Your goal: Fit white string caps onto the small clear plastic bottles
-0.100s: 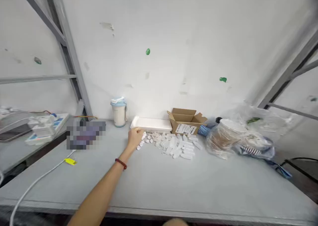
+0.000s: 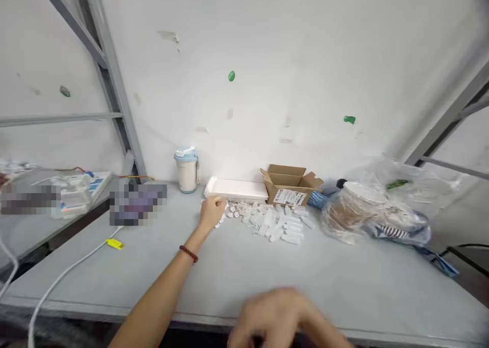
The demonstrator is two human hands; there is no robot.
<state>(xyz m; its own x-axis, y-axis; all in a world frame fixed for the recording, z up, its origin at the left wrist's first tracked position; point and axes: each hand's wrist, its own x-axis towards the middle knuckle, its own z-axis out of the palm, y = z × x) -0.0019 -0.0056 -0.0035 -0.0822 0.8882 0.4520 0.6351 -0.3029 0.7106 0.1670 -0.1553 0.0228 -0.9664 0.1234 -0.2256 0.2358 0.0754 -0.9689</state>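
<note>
My left hand (image 2: 212, 213), with a dark red beaded bracelet on the wrist, is closed at the back of the table beside small round white caps (image 2: 232, 213). Whatever its curled fingers may hold is hidden. To the right of it spreads a pile of translucent plastic pieces (image 2: 273, 223), mixed with white strings. Just behind the hand lies a stack of flat white trays or boxes (image 2: 239, 188). My right hand (image 2: 275, 315) is low at the table's front edge, smeared by motion, its fingers pointing down and partly cut off by the frame.
An open cardboard box (image 2: 288, 185) and a cream tumbler with a blue lid (image 2: 187, 169) stand against the wall. Plastic-wrapped goods (image 2: 351, 210) fill the right side. A white cable with a yellow tag (image 2: 114, 243) crosses the left. Another person's hand shows at the far left edge.
My right hand has come into view at the bottom. My left hand stays by the white caps, its fingers more curled. The view has shifted slightly.
</note>
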